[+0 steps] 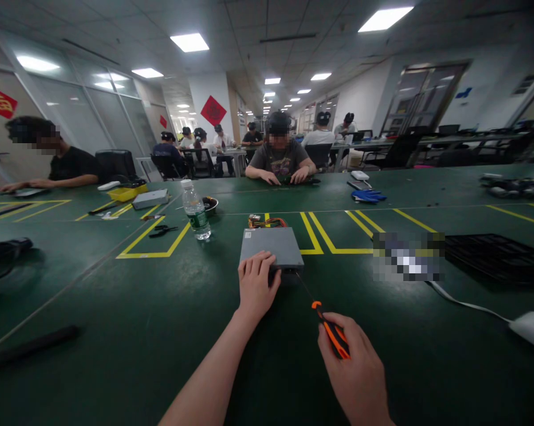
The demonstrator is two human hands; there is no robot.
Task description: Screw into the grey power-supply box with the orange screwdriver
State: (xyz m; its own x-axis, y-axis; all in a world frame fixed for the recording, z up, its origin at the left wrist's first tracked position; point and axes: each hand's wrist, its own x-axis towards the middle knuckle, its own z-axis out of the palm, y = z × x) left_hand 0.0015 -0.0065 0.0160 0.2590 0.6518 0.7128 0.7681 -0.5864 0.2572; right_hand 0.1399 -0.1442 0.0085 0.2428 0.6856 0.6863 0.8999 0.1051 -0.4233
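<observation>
Our left hand lay upon the near left part of the grey metal box, its fingers over the top and its thumb by the near edge; we could not tell whether it was gripping or only resting. Our right hand was closed around the orange and black handle of the screwdriver, at five o'clock from the box. The shaft pointed toward the near side of the box, close to its right corner; we could not tell if the tip was touching.

The box was lying flat on the green table before us. Counting from it, with twelve straight ahead, coloured cables were at twelve, just beyond its far edge. A clear bottle stood upright toward ten, with black pliers a little further out. At two we saw blue gloves, at three a black tray. Well beyond, at twelve, sat another person.
</observation>
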